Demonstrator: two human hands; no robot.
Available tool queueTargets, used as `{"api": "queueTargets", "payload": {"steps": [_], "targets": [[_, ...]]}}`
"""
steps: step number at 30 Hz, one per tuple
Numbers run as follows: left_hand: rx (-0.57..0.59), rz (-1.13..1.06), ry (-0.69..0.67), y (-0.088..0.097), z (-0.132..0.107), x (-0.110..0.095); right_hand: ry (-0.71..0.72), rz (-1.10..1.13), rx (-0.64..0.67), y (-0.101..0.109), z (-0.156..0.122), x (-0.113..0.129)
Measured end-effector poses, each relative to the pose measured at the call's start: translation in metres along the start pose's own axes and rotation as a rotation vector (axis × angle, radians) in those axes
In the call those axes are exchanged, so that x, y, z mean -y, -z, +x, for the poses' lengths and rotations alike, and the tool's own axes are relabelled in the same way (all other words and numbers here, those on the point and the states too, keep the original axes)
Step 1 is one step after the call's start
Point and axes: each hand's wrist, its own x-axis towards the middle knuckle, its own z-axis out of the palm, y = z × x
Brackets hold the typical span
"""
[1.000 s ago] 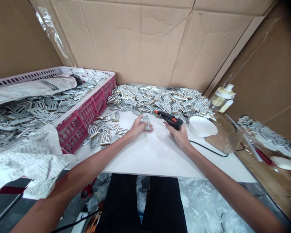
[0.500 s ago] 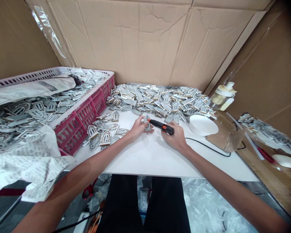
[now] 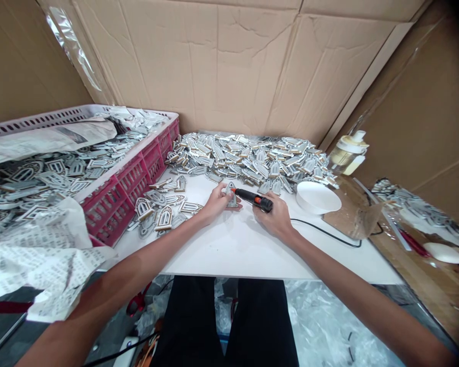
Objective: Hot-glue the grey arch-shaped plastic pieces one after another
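My left hand (image 3: 215, 202) is closed on a small grey arch-shaped piece (image 3: 230, 200), holding it above the white tabletop. In my right hand (image 3: 274, 214) is a black corded pen-shaped tool (image 3: 250, 196) with an orange tip. That tip points left and meets or nearly meets the upper part of the piece; exact contact is too small to tell. To the left of my left hand lie several loose arch-shaped pieces (image 3: 164, 218), some with white and brown patterned faces. Behind both hands spreads a large heap of similar pieces (image 3: 248, 158).
A pink plastic crate (image 3: 112, 204) full of pieces and newspaper (image 3: 42, 255) stands at left. Right of my right hand are a white round bowl (image 3: 318, 199), a black cord (image 3: 325, 232) and a clear bottle (image 3: 347, 153). Cardboard walls (image 3: 199, 66) enclose the table.
The whole view has shifted slightly. Both hands keep their grip, and the tool's tip stays at the upper part of the grey piece.
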Motion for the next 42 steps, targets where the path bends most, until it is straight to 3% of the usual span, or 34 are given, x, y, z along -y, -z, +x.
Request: {"api": "queueTargets", "payload": {"steps": [20, 29, 33, 38, 42], "targets": [[-0.013, -0.008, 0.014, 0.001, 0.001, 0.001, -0.055, 0.026, -0.024, 0.001, 0.000, 0.003], [-0.022, -0.004, 0.008, 0.000, 0.001, 0.001, -0.014, -0.041, -0.026, -0.001, -0.001, 0.002], [-0.008, 0.000, 0.010, 0.000, 0.000, 0.001, 0.033, -0.139, -0.068, -0.002, -0.004, -0.001], [0.069, -0.040, 0.055, 0.000, -0.003, 0.002, -0.037, -0.206, -0.167, 0.001, 0.001, -0.011], [0.077, -0.053, 0.050, 0.002, -0.001, 0.004, -0.052, -0.141, -0.142, 0.005, 0.005, -0.012]]}}
